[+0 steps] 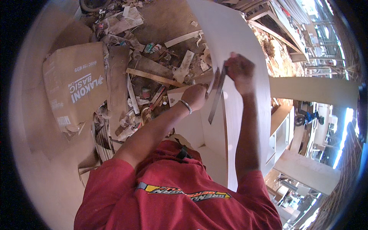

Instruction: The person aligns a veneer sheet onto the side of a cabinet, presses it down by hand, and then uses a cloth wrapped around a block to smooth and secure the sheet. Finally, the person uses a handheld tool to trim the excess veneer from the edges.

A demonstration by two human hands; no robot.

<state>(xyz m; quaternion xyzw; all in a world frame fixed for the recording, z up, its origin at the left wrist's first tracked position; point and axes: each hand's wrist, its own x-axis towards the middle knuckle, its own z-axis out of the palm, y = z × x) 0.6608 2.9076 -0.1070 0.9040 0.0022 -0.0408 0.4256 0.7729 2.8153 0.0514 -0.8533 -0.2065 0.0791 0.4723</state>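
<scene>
My right hand (pixel 240 71) is closed round the upper end of a long, flat, dark metal strip (pixel 217 100), perhaps a ruler or a file. The strip slants down and to the left across the edge of a large white panel (pixel 245 42). Close to the strip, my left hand (pixel 194 97) is curled at the panel's left edge, with a bracelet at its wrist. Its fingertips face away, so what they grip is hidden. Below the hands, an open white cabinet box (pixel 215 132) lies between my arms and joins the panel.
At the left stands a large brown cardboard box (pixel 78 82). Wood offcuts (pixel 155 77), scraps and a small red can (pixel 146 92) litter the floor ahead. To the right are a pale board (pixel 312 91), another white cabinet (pixel 281 136) and stacked timber (pixel 276 34).
</scene>
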